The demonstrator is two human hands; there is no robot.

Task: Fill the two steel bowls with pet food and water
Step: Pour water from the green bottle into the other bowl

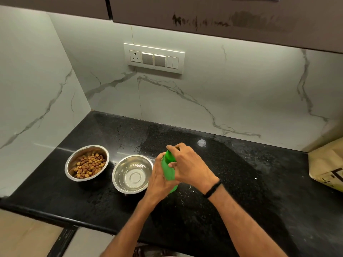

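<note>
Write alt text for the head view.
Both hands, left hand and right hand, grip a green bottle upright on a black counter, beside a bowl of kibble and a second steel bowl.

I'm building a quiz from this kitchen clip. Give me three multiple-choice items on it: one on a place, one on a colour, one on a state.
1. Where is the bowl with kibble?
A. Left of the other bowl
B. Right of the other bowl
C. On the floor

2. What colour is the bottle?
A. Blue
B. Green
C. Red

3. What is in the right-hand bowl?
A. Kibble
B. No kibble; water cannot be judged
C. A spoon

Answers:
1. A: the kibble bowl stands nearest the left wall, with the other bowl to its right.
2. B: the bottle, held by the left hand and right hand, is green.
3. B: only shiny steel shows inside.
</note>
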